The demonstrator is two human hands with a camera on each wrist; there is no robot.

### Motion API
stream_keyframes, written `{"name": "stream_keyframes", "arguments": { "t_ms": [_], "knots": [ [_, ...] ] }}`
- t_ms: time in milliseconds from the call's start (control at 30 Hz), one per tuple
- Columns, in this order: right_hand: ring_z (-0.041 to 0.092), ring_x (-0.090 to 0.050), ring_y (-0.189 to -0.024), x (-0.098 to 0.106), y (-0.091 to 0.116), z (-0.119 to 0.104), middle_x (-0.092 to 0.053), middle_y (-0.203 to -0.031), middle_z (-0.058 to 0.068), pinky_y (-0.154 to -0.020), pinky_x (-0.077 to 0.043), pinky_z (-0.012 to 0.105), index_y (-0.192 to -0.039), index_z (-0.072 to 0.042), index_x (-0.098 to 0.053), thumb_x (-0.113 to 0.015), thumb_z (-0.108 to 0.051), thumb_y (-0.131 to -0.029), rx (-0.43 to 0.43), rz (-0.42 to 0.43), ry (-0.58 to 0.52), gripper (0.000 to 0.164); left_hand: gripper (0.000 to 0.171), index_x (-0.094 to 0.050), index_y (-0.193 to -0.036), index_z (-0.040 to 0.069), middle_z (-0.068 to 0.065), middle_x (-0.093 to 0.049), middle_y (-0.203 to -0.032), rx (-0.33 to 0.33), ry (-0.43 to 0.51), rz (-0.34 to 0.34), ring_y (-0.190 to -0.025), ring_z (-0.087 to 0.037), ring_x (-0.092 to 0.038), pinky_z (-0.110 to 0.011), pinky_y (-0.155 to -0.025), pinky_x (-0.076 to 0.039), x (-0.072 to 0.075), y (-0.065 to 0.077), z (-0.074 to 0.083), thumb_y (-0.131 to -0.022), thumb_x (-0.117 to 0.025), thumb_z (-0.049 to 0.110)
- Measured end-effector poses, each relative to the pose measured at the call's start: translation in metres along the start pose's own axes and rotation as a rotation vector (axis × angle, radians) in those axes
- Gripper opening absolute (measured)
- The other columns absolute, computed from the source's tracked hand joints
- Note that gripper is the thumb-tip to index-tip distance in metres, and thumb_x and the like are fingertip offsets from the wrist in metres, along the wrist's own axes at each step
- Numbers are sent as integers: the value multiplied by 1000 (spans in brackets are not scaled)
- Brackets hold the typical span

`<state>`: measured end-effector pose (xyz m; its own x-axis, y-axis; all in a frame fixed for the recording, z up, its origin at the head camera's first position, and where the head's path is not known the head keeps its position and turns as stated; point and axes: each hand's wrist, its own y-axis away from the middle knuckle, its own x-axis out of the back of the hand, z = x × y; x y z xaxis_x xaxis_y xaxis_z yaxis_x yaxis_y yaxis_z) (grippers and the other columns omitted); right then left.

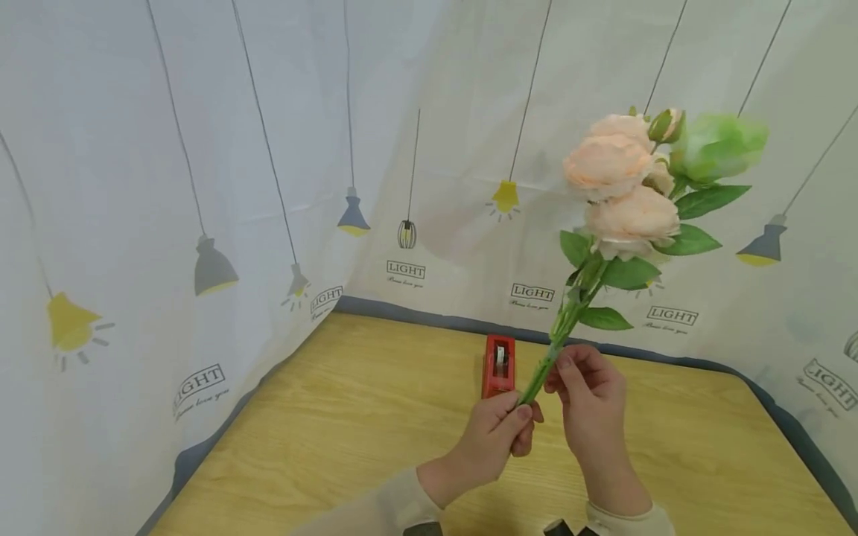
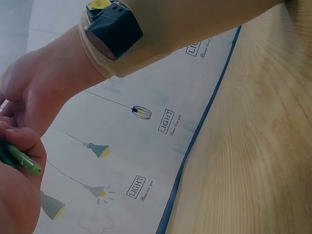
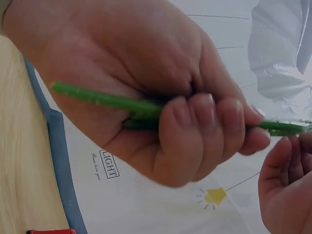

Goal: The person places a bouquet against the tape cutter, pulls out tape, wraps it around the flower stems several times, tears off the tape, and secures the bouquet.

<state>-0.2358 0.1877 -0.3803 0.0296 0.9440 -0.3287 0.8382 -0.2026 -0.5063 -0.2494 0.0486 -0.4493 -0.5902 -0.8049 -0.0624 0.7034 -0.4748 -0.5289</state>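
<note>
A bunch of artificial flowers (image 1: 633, 190), with peach blooms, a pale green bloom and green leaves, leans up and right above the table. My left hand (image 1: 485, 439) grips the lower stems, fingers curled round them, with cut stem ends (image 3: 92, 96) sticking out behind the palm in the right wrist view. Higher up, my right hand (image 1: 593, 406) pinches at the stems with thumb and fingertips. A shiny clear band, like tape, shows on the stems there. Behind the left hand stands a red tape dispenser (image 1: 489, 380) on the table.
The wood-grain table (image 1: 322, 439) meets white cloth walls (image 1: 456, 246) printed with lamps and the word LIGHT. A blue-grey border runs along the cloth's lower edge. Dark wrist cameras (image 2: 114, 31) sit on the cuffs.
</note>
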Motion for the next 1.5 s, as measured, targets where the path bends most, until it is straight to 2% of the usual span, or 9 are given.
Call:
{"name": "stream_keyframes", "arguments": {
  "t_ms": [100, 233, 367, 500, 600, 733, 933, 1300, 1500],
  "knots": [
    [11, -61, -68, 8, -2, 4, -64, -76, 3, -60, -55, 19, -91, -2, -62, -49, 2, -101, 10, -114, -129, 17, 36, -50, -96, -18, -28, -36, -64, 17, 137, -91, -52, -4, -42, -19, -47, -38, 3, 0, -2, -108, -36, 12],
    [9, -57, -65, 23, -9, 11, -68, -80, 1, -55, -44, 20, -96, -5, -66, -39, 6, -103, -14, -294, -276, 30, 37, -47, -98, -22, -27, -34, -64, 45, 208, -192, -50, -8, -40, -18, -48, -39, 7, 0, -3, -109, -31, 10],
    [15, -40, -62, 34, -17, 19, -69, -89, 3, -54, -28, 28, -107, -1, -69, -28, 9, -104, -24, -494, -464, 42, 38, -42, -102, -25, -13, -38, -63, 117, 282, -266, -51, -7, -39, -17, -50, -38, 9, 0, -3, -109, -30, 9],
    [17, -28, -63, 37, -22, 24, -55, -84, 5, -52, -20, 28, -117, 4, -67, -24, 7, -105, -20, -641, -579, 45, 37, -35, -104, -27, 4, -41, -66, 181, 395, -313, -51, -7, -36, -16, -50, -36, 8, 0, -1, -109, -28, 9],
    [16, -25, -62, 37, -23, 24, -43, -81, 5, -50, -17, 28, -118, 4, -66, -24, 6, -105, -7, -680, -589, 44, 38, -32, -104, -27, 7, -42, -66, 192, 456, -329, -51, -7, -35, -18, -49, -33, 7, 0, 0, -109, -27, 10],
    [17, -26, -60, 38, -23, 19, -53, -79, 2, -51, -18, 29, -113, 1, -69, -29, 7, -104, 14, -597, -475, 42, 42, -31, -104, -27, 5, -44, -66, 180, 432, -299, -52, -7, -36, -20, -50, -33, 6, -1, -1, -110, -29, 14],
    [21, -26, -61, 47, -23, 11, -64, -77, 0, -57, -20, 33, -102, -3, -74, -42, 9, -101, -30, -295, -263, 34, 43, -47, -101, -19, 0, -46, -67, 180, 155, -97, -53, -4, -43, -18, -51, -42, 9, -4, -1, -108, -38, 23],
    [10, -45, -57, 47, -22, 11, -68, -77, -1, -53, -23, 31, -102, 0, -74, -53, 4, -98, -158, -91, -131, 22, 26, -55, -96, -2, 6, -47, -67, 478, 97, 288, -55, -3, -44, -15, -51, -44, 36, 63, -11, -105, -47, 20],
    [18, -30, -56, 44, -24, 1, -62, -73, -2, -56, -17, 35, -100, -2, -75, -56, 2, -98, -158, -83, -96, 20, 25, -56, -103, 0, 4, -49, -70, 590, -3, 401, -59, -7, -45, -16, -53, -46, 58, 75, -24, -107, -41, 20]
  ]
}}
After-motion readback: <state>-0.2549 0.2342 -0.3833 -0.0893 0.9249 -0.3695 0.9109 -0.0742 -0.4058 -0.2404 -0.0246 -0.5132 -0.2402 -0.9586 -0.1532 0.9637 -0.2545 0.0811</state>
